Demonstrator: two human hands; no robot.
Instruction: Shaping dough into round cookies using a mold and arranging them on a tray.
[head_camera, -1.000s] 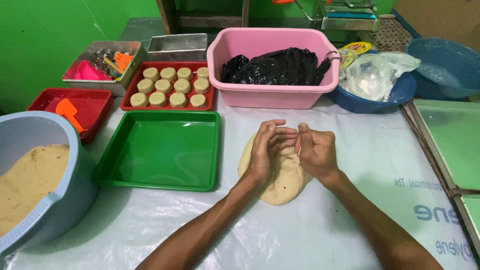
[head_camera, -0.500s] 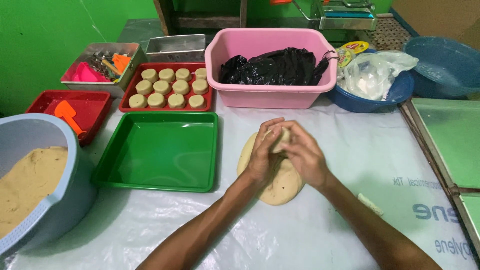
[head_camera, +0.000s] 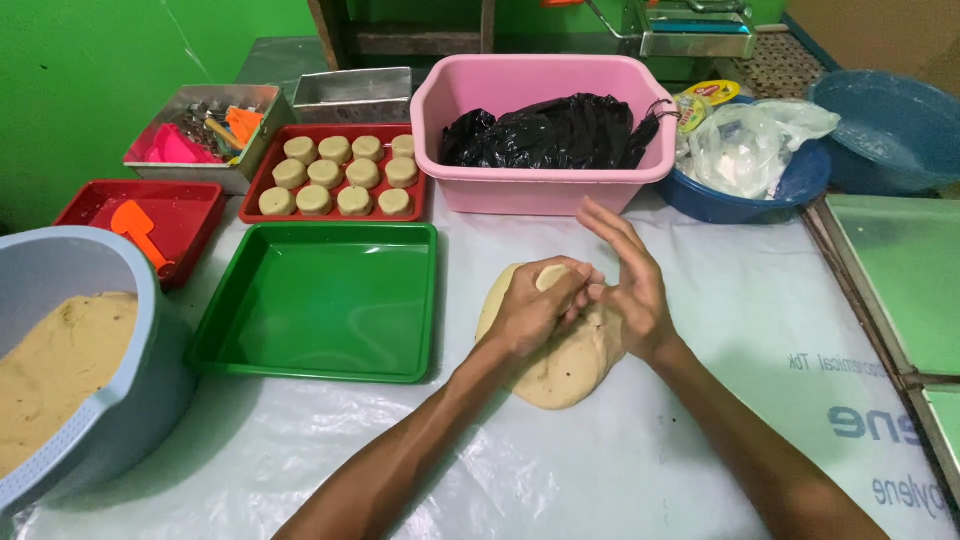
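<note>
A flat slab of pale dough (head_camera: 560, 370) lies on the white plastic sheet (head_camera: 720, 330) in front of me. My left hand (head_camera: 535, 310) is curled around a small lump of dough (head_camera: 551, 277) held just above the slab. My right hand (head_camera: 625, 280) is beside it with fingers stretched out flat, the palm against the left hand's knuckles and the lump. An empty green square tray (head_camera: 320, 300) sits to the left of the slab.
A red tray (head_camera: 335, 170) holds several round dough pucks. A pink tub (head_camera: 545, 130) with a black bag stands behind. A grey bowl of dough (head_camera: 70, 370) is at the left, a red tray with an orange scraper (head_camera: 140, 225), blue bowls (head_camera: 760, 180) at the right.
My right hand has opened flat from a cupped grip over the left hand. The small lump now shows between the hands.
</note>
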